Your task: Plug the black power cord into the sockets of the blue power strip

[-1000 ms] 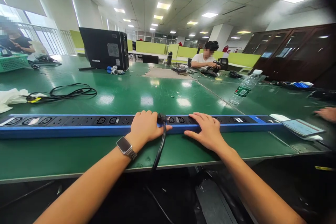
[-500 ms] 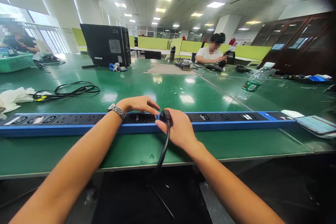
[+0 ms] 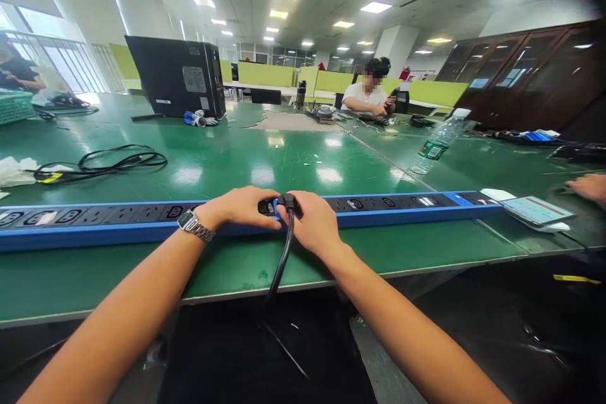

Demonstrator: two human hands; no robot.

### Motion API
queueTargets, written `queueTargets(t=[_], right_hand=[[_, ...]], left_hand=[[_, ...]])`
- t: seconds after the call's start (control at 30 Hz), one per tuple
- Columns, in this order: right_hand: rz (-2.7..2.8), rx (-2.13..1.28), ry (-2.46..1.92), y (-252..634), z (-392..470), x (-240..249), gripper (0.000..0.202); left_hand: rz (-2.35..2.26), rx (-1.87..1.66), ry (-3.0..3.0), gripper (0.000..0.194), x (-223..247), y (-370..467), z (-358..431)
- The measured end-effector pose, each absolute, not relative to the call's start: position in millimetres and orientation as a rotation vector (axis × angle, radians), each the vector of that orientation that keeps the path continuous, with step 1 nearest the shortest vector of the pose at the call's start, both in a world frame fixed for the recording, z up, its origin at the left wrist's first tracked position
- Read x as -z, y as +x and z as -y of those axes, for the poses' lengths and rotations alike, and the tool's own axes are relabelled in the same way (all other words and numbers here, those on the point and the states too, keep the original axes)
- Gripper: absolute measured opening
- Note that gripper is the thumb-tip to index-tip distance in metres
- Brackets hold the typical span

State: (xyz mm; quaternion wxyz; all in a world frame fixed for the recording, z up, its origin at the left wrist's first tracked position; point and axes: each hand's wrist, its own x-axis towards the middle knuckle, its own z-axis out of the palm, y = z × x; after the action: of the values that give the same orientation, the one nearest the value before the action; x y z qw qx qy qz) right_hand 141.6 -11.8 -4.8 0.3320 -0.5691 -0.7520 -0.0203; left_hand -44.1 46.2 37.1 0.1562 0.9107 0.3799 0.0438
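Note:
A long blue-and-black power strip [image 3: 407, 202] with rows of sockets lies across the table in front of me. Near its middle my right hand [image 3: 312, 218] grips a black plug [image 3: 286, 201], which sits against the strip's face; whether it is fully seated cannot be made out. From the plug a thick black cord [image 3: 281, 265] hangs over the table's front edge. My left hand [image 3: 239, 207], with a metal watch [image 3: 195, 225] on its wrist, straddles the strip just left of the plug, thumb at the near side and fingers over the far side.
On the green table [image 3: 227, 158] stand a black computer case [image 3: 177, 79] and a tilted water bottle [image 3: 438, 145]. A coiled cable [image 3: 118, 161] lies left, a phone-like device [image 3: 537, 209] right. Another person's hand [image 3: 589, 187] shows at the right edge; a person [image 3: 367, 98] sits opposite.
My left hand's thumb and fingers have spread around the strip beside the plug. The right hand stays on the plug. The view has shifted right, and another person's hand has appeared at the right edge.

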Motion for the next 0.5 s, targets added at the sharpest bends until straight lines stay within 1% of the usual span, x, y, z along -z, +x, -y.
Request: queueTargets(t=[0.2, 0.5], right_hand=[[1.946, 0.094, -1.593, 137.2, 12.1, 3.5, 0.032], [1.995, 0.108, -1.534, 139.1, 10.9, 5.0, 0.037]], left_hand=[[-1.099, -0.131, 2.645, 0.064, -36.5, -41.7, -44.8], [-1.131, -0.147, 2.670, 0.061, -33.4, -42.5, -44.4]])
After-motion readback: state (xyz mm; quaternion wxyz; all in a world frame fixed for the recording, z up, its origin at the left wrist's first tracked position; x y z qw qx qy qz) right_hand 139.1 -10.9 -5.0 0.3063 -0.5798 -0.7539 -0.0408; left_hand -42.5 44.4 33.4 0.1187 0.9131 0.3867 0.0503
